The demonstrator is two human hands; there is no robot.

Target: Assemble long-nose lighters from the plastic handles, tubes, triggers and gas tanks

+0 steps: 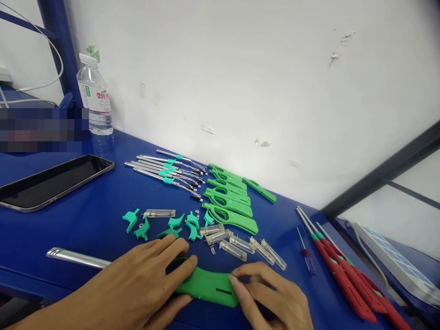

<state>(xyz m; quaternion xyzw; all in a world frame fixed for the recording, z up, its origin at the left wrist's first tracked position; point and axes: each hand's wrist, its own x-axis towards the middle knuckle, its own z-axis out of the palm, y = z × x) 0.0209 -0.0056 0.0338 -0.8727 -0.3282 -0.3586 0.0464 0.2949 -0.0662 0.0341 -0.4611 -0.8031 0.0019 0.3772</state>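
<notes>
In the head view, the left hand (147, 275) grasps one end of a green lighter (206, 285) low over the blue table (137, 245), its metal tube (79, 258) pointing left, while the right hand's (271, 293) fingers seem to pinch the other end.

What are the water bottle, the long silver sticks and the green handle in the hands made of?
Bottle: clear, shiny plastic, it seems; you see through it.
Silver sticks: probably metal, because they gleam.
Green handle in the hands: likely smooth, hard plastic, one even colour with soft shine.
</notes>
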